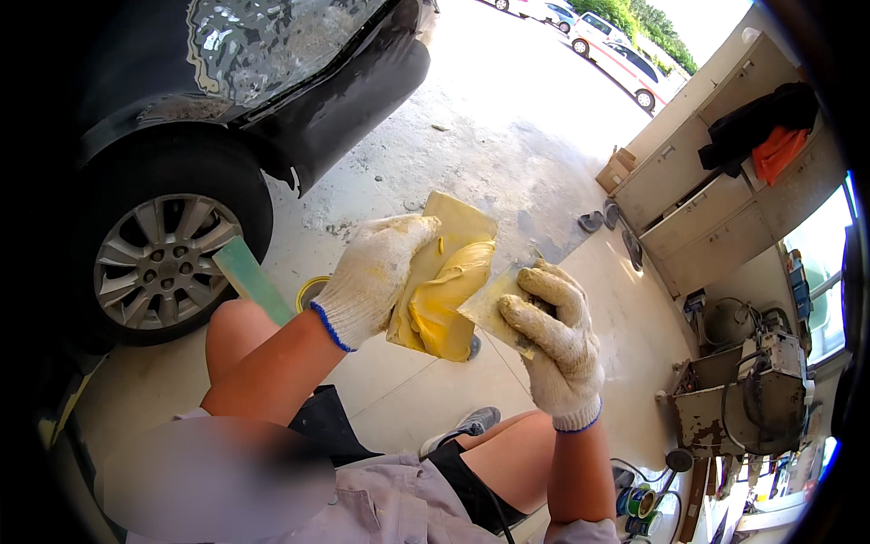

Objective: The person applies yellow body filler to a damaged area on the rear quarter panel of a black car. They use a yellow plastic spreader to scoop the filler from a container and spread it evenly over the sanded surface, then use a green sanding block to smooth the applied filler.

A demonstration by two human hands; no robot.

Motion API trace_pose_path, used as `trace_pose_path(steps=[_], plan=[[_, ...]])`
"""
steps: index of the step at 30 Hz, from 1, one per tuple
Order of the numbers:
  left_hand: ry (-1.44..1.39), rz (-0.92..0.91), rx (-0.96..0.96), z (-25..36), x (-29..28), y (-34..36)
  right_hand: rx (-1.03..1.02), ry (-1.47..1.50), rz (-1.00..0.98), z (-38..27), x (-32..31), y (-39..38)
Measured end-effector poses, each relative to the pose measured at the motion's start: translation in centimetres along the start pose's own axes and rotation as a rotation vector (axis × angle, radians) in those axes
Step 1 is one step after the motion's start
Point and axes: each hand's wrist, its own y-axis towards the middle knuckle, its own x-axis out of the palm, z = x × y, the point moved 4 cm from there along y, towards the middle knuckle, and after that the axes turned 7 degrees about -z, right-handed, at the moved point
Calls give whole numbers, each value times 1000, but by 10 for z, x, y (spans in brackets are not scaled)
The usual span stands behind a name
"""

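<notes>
My gloved left hand (372,276) clamps the yellow mixing board (449,231) from its left edge, tilted up-right, the putty mound (444,304) low on it, just left of the spreader (489,306) pinched in my right hand (557,331).

A: Left hand (376,276), gloved, grips a tan board (453,227) loaded with yellow filler (444,304).

B: And the right hand (557,340)?

A: Gloved too, pinching a spreader (489,308), its edge touching the filler.

B: Behind them?

A: A dark car (272,82), its wheel (163,263), and cabinets (707,199) on the right.
</notes>
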Motion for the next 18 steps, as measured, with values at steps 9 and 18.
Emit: trace_pose_path(steps=[9, 18], plan=[[189, 87, 32, 23, 33, -7, 191, 114, -1, 2, -9, 13], [587, -96, 437, 86, 61, 25, 86, -270, -95, -54, -19, 44]])
